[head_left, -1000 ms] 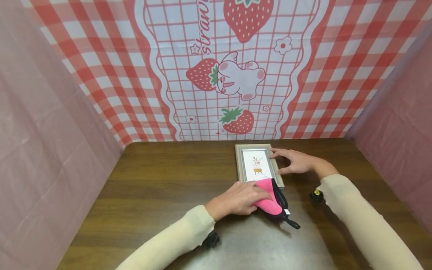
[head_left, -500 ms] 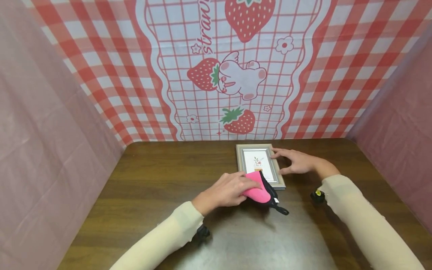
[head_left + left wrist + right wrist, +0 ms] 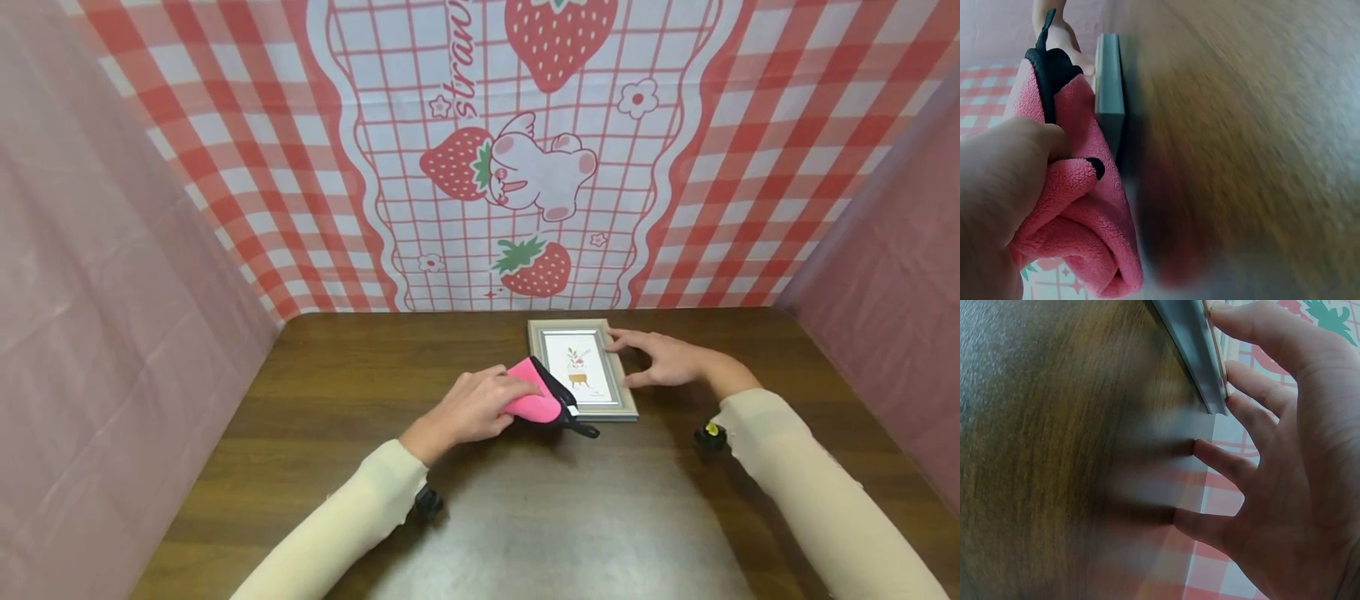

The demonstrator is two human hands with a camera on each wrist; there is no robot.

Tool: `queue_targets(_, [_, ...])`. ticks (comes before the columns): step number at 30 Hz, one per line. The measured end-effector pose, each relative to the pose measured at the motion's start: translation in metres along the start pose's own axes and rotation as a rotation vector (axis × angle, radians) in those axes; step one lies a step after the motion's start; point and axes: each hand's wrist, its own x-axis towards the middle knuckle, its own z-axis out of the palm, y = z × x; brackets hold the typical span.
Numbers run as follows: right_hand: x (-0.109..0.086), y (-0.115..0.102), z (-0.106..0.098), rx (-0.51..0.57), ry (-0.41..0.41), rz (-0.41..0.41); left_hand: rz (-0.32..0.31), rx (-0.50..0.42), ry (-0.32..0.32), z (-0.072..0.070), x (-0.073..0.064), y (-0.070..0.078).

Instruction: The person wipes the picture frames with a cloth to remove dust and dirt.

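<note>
My left hand (image 3: 468, 406) grips a folded pink cloth (image 3: 538, 406) with black edging and a black hanging loop. In the head view the cloth overlaps the lower left corner of a picture frame (image 3: 579, 367), which lies flat with a potted plant print face up. Fleecy folds of the cloth (image 3: 1085, 206) bunch under my left fingers in the left wrist view. At the frame's right side is my right hand (image 3: 670, 360), thumb and fingers spread. The right wrist view has its thumb and two fingertips at the frame's edge (image 3: 1194, 353), two other fingertips down by the table.
The dark wooden table (image 3: 360, 367) carries the frame near its back edge. A red and white checked strawberry curtain (image 3: 480, 217) hangs behind, with pink cloth walls (image 3: 112, 292) on both sides. Small black wrist devices (image 3: 427, 502) sit under the cuffs.
My left hand has moved left and slightly away from me with the cloth, uncovering the lower right of the frame. The right hand stays at the frame's edge.
</note>
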Motion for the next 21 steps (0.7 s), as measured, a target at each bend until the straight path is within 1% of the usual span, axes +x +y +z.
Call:
queue_targets(5, [-0.0001,0.0003,-0.0005,0.0,-0.008,0.004,0.011,0.039,-0.071,0.0028,-0.0003,0.0019])
queue_targets(7, [0.0002,0.0008,-0.0003,-0.004,-0.006,0.003,0.021,0.066,-0.088,0.0035,0.0008,0.0039])
queue_targets(11, [-0.0005,0.0013,-0.0002,-0.013,-0.003,0.0,0.025,0.098,-0.088,0.0045,0.0029,0.0068])
queue_targets(16, [-0.0013,0.0018,-0.0005,-0.009,0.005,0.007,0.015,0.082,-0.092,0.005,0.0039,0.0068])
queue_targets(21, [0.0002,0.0009,-0.0003,-0.022,0.002,0.016,-0.002,0.061,-0.094,0.0064,0.005,0.0037])
